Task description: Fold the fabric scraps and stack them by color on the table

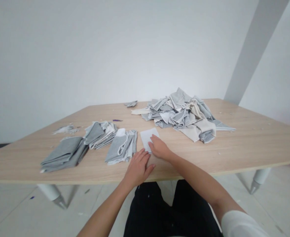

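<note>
A small pale piece of fabric (pixel 147 135) lies flat on the table in front of me. My right hand (pixel 160 148) rests on its right side, fingers laid on the cloth and pointing away from me. At its lower left corner is my left hand (pixel 138 167), open and palm down, thumb apart from the fingers; whether the fingertips touch the cloth I cannot tell. Just left of it sits a stack of folded grey cloths (pixel 120 148). Further left are a second pile of grey and white cloths (pixel 101 134) and a thicker folded grey stack (pixel 64 154).
A large heap of crumpled grey and beige cloth (pixel 179 113) covers the back right of the wooden table (pixel 246 141). A small thin purple tool (pixel 117 120), white scraps (pixel 66 129) and a grey cloth piece (pixel 131 104) lie toward the back. A wall rises behind.
</note>
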Motion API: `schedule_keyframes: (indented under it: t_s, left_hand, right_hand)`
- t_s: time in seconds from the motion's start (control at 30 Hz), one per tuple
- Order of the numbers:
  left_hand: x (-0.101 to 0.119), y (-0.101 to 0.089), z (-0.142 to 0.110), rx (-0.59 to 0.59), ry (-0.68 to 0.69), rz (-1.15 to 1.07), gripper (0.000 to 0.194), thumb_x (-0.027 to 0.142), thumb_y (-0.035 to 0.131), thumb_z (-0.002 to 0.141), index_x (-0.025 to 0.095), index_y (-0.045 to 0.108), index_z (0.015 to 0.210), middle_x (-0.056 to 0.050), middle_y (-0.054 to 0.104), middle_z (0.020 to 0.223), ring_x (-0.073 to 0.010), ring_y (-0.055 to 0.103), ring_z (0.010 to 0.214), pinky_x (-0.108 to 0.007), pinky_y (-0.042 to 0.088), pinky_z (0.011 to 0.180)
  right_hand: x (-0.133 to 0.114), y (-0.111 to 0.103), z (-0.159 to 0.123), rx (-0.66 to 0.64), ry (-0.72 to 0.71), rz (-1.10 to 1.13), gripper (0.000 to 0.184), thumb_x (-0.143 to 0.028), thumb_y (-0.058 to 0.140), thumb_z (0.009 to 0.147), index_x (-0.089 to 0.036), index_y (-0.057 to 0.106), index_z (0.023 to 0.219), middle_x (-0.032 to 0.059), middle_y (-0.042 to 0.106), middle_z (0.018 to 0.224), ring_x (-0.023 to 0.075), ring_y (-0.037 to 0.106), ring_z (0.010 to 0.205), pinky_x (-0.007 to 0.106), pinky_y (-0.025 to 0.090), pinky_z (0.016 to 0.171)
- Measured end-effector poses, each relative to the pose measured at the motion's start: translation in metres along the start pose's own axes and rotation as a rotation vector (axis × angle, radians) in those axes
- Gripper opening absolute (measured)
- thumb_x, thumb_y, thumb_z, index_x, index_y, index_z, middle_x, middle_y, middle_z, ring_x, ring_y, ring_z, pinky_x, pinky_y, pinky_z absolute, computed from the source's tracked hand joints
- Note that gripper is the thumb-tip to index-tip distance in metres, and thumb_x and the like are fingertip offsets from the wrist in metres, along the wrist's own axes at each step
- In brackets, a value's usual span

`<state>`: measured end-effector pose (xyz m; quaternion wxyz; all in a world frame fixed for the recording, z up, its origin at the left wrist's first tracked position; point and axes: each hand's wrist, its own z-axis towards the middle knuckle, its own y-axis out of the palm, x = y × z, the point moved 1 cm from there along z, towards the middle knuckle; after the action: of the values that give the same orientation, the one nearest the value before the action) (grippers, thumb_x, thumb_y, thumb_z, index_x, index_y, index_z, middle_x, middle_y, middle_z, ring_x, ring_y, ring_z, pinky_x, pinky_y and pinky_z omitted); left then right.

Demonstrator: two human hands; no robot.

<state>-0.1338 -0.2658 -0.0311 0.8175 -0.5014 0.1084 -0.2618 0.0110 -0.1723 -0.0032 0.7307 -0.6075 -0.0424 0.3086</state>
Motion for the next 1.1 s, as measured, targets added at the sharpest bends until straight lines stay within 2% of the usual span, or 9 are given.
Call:
schedule_keyframes:
  t_s: [0.1, 0.17, 0.33, 0.47, 0.6, 0.73, 0.9, 1.0, 1.1]
  left_hand:
    - [0.003, -0.002, -0.001, 0.002, -0.001, 0.005, 0.042, 0.041, 0.05, 0.089, 0.016, 0.055, 0.122, -0.014, 0.055, 0.132, -0.0302, 0.038, 0.134, -0.053, 0.031, 0.11]
    - [0.004, -0.003, -0.001, 0.004, -0.007, 0.01, 0.041, 0.041, 0.049, 0.09, 0.016, 0.055, 0.122, -0.014, 0.056, 0.132, -0.0299, 0.038, 0.133, -0.053, 0.03, 0.11]
    - [0.004, -0.001, -0.004, 0.056, 0.002, 0.012, 0.04, 0.041, 0.049, 0.09, 0.019, 0.054, 0.123, -0.012, 0.056, 0.132, -0.0288, 0.037, 0.135, -0.052, 0.03, 0.111]
    - [0.005, -0.001, -0.007, 0.096, 0.005, 0.026, 0.04, 0.04, 0.049, 0.09, 0.018, 0.054, 0.123, -0.012, 0.054, 0.135, -0.0275, 0.033, 0.137, -0.05, 0.029, 0.113]
    - [0.006, -0.002, -0.007, 0.114, -0.003, 0.032, 0.04, 0.04, 0.05, 0.089, 0.018, 0.053, 0.123, -0.012, 0.052, 0.136, -0.0272, 0.033, 0.137, -0.05, 0.029, 0.113]
    - [0.006, -0.002, -0.008, 0.133, 0.001, 0.035, 0.04, 0.039, 0.05, 0.09, 0.018, 0.053, 0.123, -0.013, 0.053, 0.135, -0.0271, 0.033, 0.137, -0.05, 0.031, 0.112]
    - [0.006, -0.002, -0.009, 0.146, -0.001, 0.055, 0.036, 0.037, 0.05, 0.089, 0.019, 0.055, 0.12, -0.012, 0.056, 0.131, -0.0277, 0.033, 0.137, -0.05, 0.03, 0.112]
    - [0.008, -0.002, -0.01, 0.145, -0.003, 0.079, 0.035, 0.037, 0.049, 0.089, 0.018, 0.056, 0.118, -0.013, 0.057, 0.129, -0.0288, 0.033, 0.137, -0.051, 0.029, 0.112]
    - [0.012, -0.003, -0.014, 0.145, -0.032, 0.111, 0.035, 0.039, 0.05, 0.089, 0.018, 0.058, 0.117, -0.013, 0.057, 0.13, -0.0312, 0.033, 0.137, -0.053, 0.028, 0.111]
  right_hand:
    - [0.01, -0.001, -0.005, 0.012, 0.015, -0.006, 0.047, -0.041, 0.031, 0.097, -0.013, 0.046, 0.132, 0.0167, 0.034, 0.15, 0.0264, 0.025, 0.14, 0.047, 0.017, 0.112]
    - [0.02, 0.002, -0.005, -0.014, 0.067, -0.014, 0.053, -0.048, 0.038, 0.094, -0.011, 0.046, 0.131, 0.0205, 0.029, 0.151, 0.0312, 0.023, 0.14, 0.052, 0.017, 0.11]
    - [0.028, 0.02, 0.003, -0.088, 0.096, -0.004, 0.052, -0.047, 0.045, 0.091, -0.007, 0.05, 0.125, 0.0255, 0.037, 0.145, 0.0321, 0.036, 0.133, 0.047, 0.028, 0.105]
    - [0.01, 0.034, 0.009, -0.091, 0.066, 0.018, 0.048, -0.046, 0.046, 0.09, -0.01, 0.05, 0.123, 0.0226, 0.038, 0.144, 0.031, 0.037, 0.132, 0.045, 0.028, 0.106]
    - [-0.01, 0.043, 0.011, -0.06, 0.093, 0.045, 0.044, -0.039, 0.046, 0.09, -0.008, 0.049, 0.122, 0.0252, 0.037, 0.143, 0.0321, 0.038, 0.131, 0.043, 0.031, 0.104]
    - [-0.015, 0.045, 0.011, -0.022, 0.153, 0.085, 0.051, -0.039, 0.045, 0.091, -0.005, 0.043, 0.129, 0.0263, 0.033, 0.145, 0.0307, 0.041, 0.128, 0.04, 0.033, 0.103]
    - [0.011, 0.033, 0.007, 0.022, 0.243, 0.09, 0.056, -0.048, 0.027, 0.096, -0.006, 0.04, 0.131, 0.0249, 0.032, 0.147, 0.0289, 0.04, 0.13, 0.042, 0.031, 0.104]
    - [0.038, 0.022, 0.002, 0.028, 0.287, 0.037, 0.05, -0.045, 0.031, 0.095, -0.009, 0.049, 0.125, 0.0237, 0.036, 0.145, 0.0307, 0.042, 0.128, 0.048, 0.031, 0.103]
    - [0.066, 0.009, -0.008, 0.041, 0.295, -0.031, 0.041, -0.041, 0.04, 0.092, -0.012, 0.056, 0.116, 0.0212, 0.041, 0.142, 0.0293, 0.046, 0.123, 0.046, 0.033, 0.101]
